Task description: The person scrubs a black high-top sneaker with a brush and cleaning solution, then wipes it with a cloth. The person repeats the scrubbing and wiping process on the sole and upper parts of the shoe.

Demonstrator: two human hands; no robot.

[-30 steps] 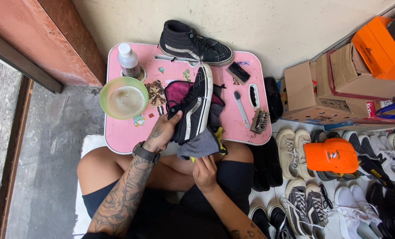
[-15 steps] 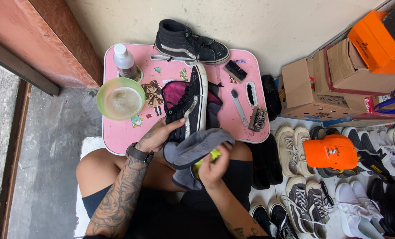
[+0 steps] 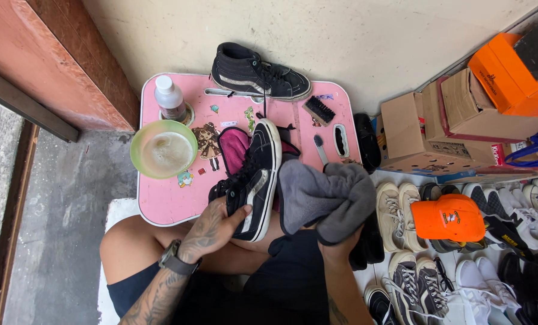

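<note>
Head view is showing us sitting at a low pink table (image 3: 166,201), and we are holding a black high-top shoe (image 3: 254,180) on its side over the table's near edge, sole turned to the right. Our left hand (image 3: 211,232) is grasping the shoe at its heel and ankle end, fingers wrapped around the lower part. Our right hand (image 3: 338,247) is mostly hidden under a grey cloth (image 3: 323,198), which it is clutching in a bunch just beside the shoe's white sole edge. We are judging that wiping will go best if we are keeping the left hand firm on the heel so the shoe is not twisting, and folding the cloth into a flat pad instead of a loose wad. We are also judging it wise to be working along the sole strip in one direction. A green bowl (image 3: 163,149) of cloudy liquid is sitting near the left hand, so we are minding the elbow. A second black shoe (image 3: 260,72) is resting at the far edge, well apart.
</note>
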